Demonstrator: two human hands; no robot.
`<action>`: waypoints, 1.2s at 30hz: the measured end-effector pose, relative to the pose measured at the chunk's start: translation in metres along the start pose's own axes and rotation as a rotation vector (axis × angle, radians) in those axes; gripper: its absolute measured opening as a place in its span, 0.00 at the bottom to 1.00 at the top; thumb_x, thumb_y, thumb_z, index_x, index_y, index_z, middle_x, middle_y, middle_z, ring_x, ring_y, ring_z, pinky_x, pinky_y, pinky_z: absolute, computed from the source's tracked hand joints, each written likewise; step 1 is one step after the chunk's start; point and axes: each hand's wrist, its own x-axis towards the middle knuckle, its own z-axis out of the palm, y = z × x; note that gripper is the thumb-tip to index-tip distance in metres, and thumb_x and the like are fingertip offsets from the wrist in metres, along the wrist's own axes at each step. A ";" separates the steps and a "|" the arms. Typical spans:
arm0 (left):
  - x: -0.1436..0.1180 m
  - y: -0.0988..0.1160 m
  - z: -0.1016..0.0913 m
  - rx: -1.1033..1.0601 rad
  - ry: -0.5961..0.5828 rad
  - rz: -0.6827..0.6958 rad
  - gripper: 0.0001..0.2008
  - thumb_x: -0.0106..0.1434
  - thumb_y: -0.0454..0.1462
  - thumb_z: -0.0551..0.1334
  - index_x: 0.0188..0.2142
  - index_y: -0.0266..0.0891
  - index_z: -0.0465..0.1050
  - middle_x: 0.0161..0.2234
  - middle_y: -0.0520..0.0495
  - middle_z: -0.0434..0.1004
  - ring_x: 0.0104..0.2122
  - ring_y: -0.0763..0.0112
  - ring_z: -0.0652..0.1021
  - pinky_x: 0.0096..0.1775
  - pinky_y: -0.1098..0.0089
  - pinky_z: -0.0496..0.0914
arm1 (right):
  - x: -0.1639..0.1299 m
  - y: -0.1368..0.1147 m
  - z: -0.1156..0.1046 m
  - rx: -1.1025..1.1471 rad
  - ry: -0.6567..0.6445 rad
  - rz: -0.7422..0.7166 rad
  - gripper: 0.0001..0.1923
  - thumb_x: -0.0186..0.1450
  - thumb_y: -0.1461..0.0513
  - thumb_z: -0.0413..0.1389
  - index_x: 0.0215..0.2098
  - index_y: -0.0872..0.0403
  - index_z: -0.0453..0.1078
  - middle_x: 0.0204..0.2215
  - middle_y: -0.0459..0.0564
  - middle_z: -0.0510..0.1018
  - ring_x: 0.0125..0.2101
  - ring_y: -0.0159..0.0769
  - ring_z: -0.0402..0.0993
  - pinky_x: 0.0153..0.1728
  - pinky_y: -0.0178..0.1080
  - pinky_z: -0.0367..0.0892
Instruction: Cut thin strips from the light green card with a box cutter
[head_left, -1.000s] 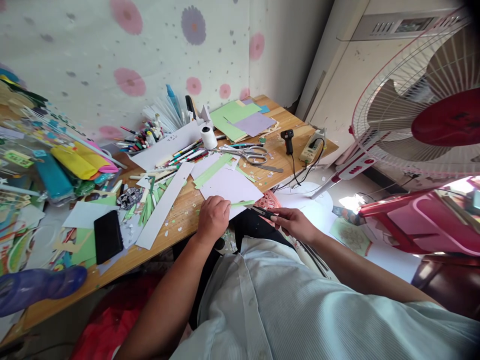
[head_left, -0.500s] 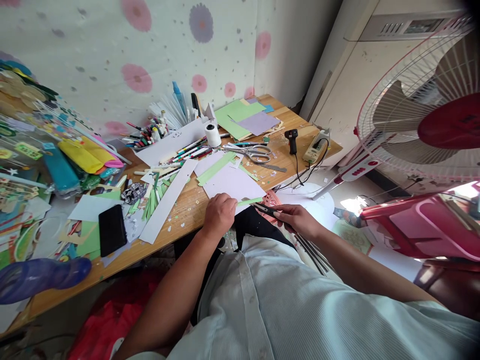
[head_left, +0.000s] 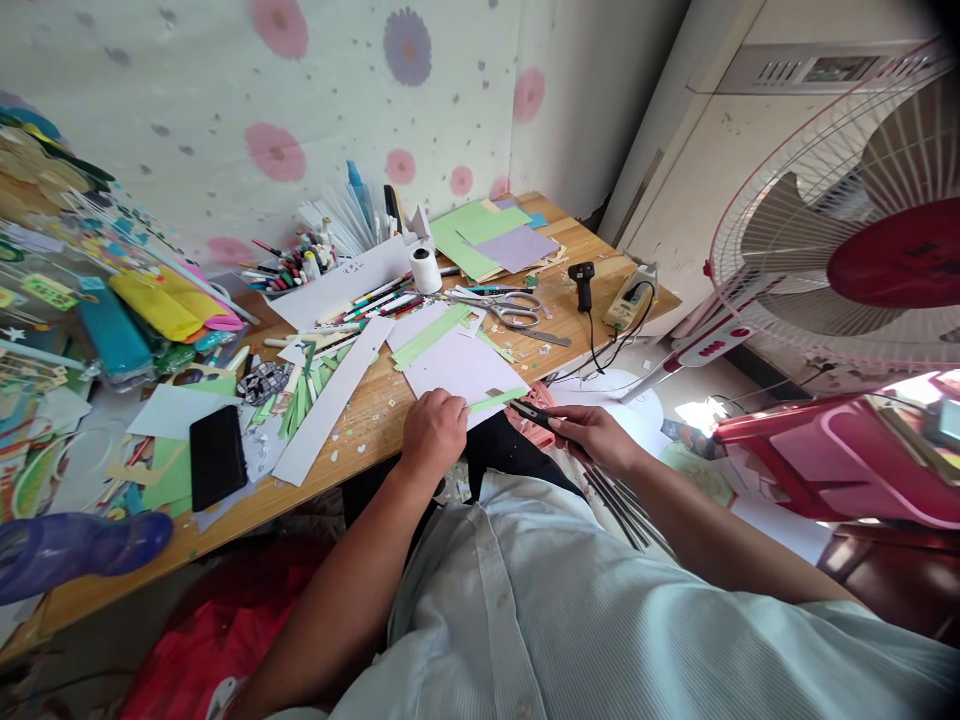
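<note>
My left hand pinches a thin green paper strip at the near edge of the wooden desk. The strip sticks out to the right over a white sheet. My right hand grips a small black cutting tool, whose tip meets the strip's free end beside the desk edge. Which kind of cutter it is I cannot tell.
Large scissors, a white thread spool, pens and markers, green and purple paper sheets, a black glue gun and a black phone crowd the desk. A standing fan and pink plastic stool stand at the right.
Both hands stay together on the strip and cutter; the strip's free end has tilted slightly upward. The camera view has shifted a little.
</note>
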 end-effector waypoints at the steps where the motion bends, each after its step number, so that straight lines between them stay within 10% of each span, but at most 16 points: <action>1: -0.004 -0.004 -0.003 -0.018 0.000 -0.002 0.06 0.73 0.36 0.64 0.38 0.44 0.78 0.36 0.43 0.77 0.39 0.54 0.77 0.41 0.57 0.70 | -0.001 0.000 0.000 -0.002 0.002 -0.001 0.37 0.62 0.43 0.72 0.62 0.54 0.81 0.23 0.45 0.79 0.16 0.27 0.60 0.17 0.34 0.48; 36: -0.029 -0.011 -0.001 -0.226 0.042 -0.111 0.08 0.74 0.33 0.63 0.38 0.42 0.82 0.37 0.44 0.79 0.41 0.61 0.80 0.45 0.62 0.74 | -0.002 0.001 0.043 -0.058 -0.108 0.013 0.36 0.62 0.44 0.72 0.59 0.58 0.81 0.25 0.47 0.79 0.15 0.27 0.62 0.15 0.33 0.49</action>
